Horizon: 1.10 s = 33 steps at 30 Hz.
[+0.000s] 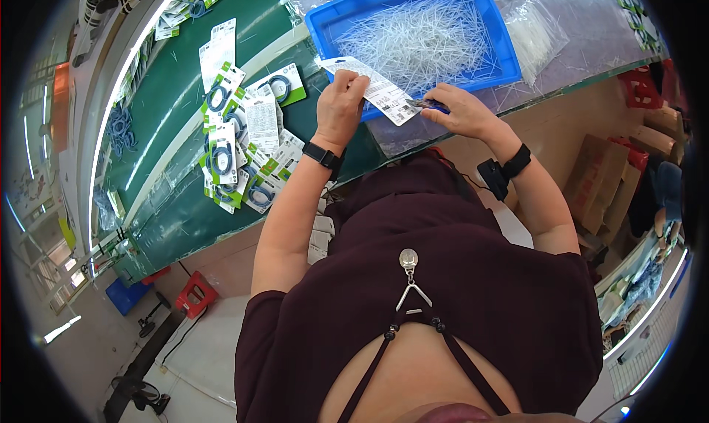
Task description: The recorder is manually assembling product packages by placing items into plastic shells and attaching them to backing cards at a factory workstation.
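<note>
My left hand is closed on the top left end of a white printed packaging card, its back side facing up. The card slants down to the right, over the near left edge of a blue plastic tray. My right hand is closed round small cutting pliers with dark blue handles. Their jaws point left and meet the card's lower right edge; whether they grip anything there is too small to tell. Clear thin plastic strips fill the tray in a tangled heap.
Left of my left hand, a loose pile of carded coiled cables lies on the green worktable. Farther left is a bunch of bare blue cables. A clear bag of strips rests right of the tray. Cardboard boxes stand below at right.
</note>
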Each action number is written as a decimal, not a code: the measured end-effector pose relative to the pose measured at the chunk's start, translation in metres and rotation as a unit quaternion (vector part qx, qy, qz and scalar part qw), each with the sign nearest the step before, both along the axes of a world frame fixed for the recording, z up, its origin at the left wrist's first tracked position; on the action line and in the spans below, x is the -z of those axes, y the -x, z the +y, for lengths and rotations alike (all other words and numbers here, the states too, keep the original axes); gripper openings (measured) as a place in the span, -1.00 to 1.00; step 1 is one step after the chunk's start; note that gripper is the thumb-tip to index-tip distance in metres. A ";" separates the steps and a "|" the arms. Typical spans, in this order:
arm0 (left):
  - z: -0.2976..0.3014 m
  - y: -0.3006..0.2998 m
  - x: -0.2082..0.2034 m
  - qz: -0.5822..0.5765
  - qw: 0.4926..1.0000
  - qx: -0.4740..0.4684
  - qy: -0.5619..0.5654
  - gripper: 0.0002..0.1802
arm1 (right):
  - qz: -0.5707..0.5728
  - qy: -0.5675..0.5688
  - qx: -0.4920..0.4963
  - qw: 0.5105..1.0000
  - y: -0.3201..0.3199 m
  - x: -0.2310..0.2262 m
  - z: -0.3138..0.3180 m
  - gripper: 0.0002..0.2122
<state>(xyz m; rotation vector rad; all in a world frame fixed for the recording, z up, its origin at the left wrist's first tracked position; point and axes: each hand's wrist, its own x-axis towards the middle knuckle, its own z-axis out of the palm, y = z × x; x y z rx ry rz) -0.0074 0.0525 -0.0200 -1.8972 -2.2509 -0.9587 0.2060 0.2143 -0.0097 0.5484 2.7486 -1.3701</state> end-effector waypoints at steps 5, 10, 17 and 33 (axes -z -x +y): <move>0.005 -0.004 -0.003 0.010 1.000 0.010 -0.002 -0.74 | 0.025 -0.004 0.004 1.000 0.004 0.005 -0.002 -0.70; 0.004 -0.002 0.001 0.018 0.999 0.022 0.022 -0.78 | 0.024 -0.021 -0.013 0.999 0.005 0.004 -0.003 -0.68; 0.004 -0.007 0.003 -0.052 0.997 0.007 0.051 -0.71 | -0.076 0.074 -0.032 0.994 0.010 0.007 -0.002 -0.62; 0.004 0.000 -0.007 -0.043 0.992 0.106 0.061 -0.79 | -0.003 0.068 -0.031 0.997 0.033 0.024 -0.013 -0.62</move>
